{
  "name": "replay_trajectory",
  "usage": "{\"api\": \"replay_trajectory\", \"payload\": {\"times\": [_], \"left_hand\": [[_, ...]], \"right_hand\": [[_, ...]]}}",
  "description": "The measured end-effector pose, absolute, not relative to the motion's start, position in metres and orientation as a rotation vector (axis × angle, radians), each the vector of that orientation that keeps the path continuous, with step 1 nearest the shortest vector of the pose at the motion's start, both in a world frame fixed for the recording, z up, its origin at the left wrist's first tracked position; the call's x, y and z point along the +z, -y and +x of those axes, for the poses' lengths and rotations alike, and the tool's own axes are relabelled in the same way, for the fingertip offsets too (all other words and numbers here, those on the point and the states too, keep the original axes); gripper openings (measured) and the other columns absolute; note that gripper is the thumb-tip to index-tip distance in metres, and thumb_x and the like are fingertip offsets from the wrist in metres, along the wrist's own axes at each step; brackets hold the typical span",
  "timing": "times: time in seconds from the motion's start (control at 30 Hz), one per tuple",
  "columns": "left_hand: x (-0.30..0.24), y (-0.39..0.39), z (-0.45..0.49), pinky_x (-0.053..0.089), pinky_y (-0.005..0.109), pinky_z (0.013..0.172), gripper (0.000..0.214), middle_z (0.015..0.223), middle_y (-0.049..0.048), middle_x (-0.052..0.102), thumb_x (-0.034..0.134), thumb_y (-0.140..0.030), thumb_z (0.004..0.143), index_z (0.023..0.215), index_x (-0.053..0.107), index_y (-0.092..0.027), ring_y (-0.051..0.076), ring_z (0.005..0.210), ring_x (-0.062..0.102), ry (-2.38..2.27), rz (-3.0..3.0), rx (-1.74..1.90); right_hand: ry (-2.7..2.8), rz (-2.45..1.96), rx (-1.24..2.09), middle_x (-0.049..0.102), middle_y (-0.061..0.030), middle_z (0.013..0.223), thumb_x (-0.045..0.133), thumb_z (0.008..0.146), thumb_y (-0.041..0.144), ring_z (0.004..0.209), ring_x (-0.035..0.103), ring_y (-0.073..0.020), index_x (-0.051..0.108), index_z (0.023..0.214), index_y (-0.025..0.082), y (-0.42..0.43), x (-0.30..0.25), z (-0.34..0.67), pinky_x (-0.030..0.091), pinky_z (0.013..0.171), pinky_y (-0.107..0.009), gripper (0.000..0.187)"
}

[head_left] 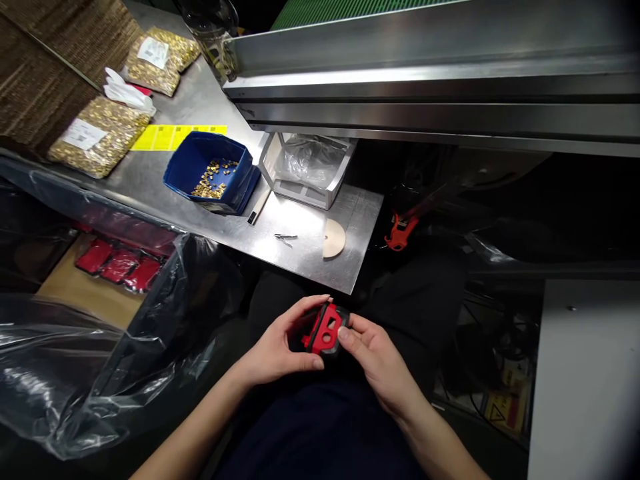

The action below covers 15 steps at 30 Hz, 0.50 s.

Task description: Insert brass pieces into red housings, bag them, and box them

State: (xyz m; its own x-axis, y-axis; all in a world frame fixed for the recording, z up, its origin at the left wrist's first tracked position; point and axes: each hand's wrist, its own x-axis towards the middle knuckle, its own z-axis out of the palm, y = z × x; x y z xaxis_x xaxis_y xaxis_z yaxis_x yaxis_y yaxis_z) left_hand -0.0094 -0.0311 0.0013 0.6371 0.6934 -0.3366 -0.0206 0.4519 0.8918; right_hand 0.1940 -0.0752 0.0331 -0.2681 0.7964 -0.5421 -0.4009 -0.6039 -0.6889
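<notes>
Upper left there's two clear bags of gold-coloured bits (117,147) next to some brown cardboard (65,57), plus a yellow strip (177,137) right beside the lower one. Ribbed green surface (350,10) along the top edge, some orange thing (400,235) right of centre, kinda lost in the dark. Yellow warning sticker (506,403) down lower right.

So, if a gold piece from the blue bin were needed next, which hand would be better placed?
Probably the left hand: it is nearer the blue bin, which stands toward that side; the right hand is farther off. Both hold the red and black part, so the right would keep it alone.
</notes>
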Motion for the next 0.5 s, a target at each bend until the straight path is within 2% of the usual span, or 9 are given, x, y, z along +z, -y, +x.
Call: {"api": "replay_trajectory", "payload": {"times": [0.2, 0.37, 0.5], "left_hand": [[-0.002, 0.035, -0.007, 0.042, 0.045, 0.112, 0.090, 0.143, 0.0103, 0.055, 0.092, -0.047, 0.069, 0.145, 0.047, -0.034, 0.034, 0.136, 0.050, -0.780, 0.888, 0.577], [-0.004, 0.037, -0.005, 0.039, 0.046, 0.115, 0.092, 0.144, 0.0099, 0.054, 0.094, -0.048, 0.066, 0.145, 0.048, -0.034, 0.034, 0.136, 0.050, -0.802, 0.916, 0.569], [0.002, 0.038, -0.004, 0.043, 0.044, 0.112, 0.092, 0.148, 0.0085, 0.050, 0.094, -0.044, 0.067, 0.146, 0.047, -0.037, 0.034, 0.137, 0.049, -0.819, 0.975, 0.531]], "right_hand": [[0.791, -1.288, 1.849, 0.076, -0.0054, 0.096, 0.055, 0.102, 0.048, 0.088, 0.068, -0.0176, 0.072, 0.109, 0.019, 0.075, 0.037, 0.206, 0.051, 0.084, -0.030, 0.034], [0.940, -1.346, 1.878, 0.074, -0.0040, 0.090, 0.055, 0.101, 0.052, 0.083, 0.066, -0.0174, 0.073, 0.110, 0.020, 0.076, 0.034, 0.212, 0.048, 0.073, -0.027, 0.037], [0.927, -1.327, 1.884, 0.075, -0.0039, 0.100, 0.059, 0.100, 0.048, 0.094, 0.067, -0.0206, 0.074, 0.118, 0.023, 0.076, 0.031, 0.206, 0.050, 0.086, -0.032, 0.034]]}}
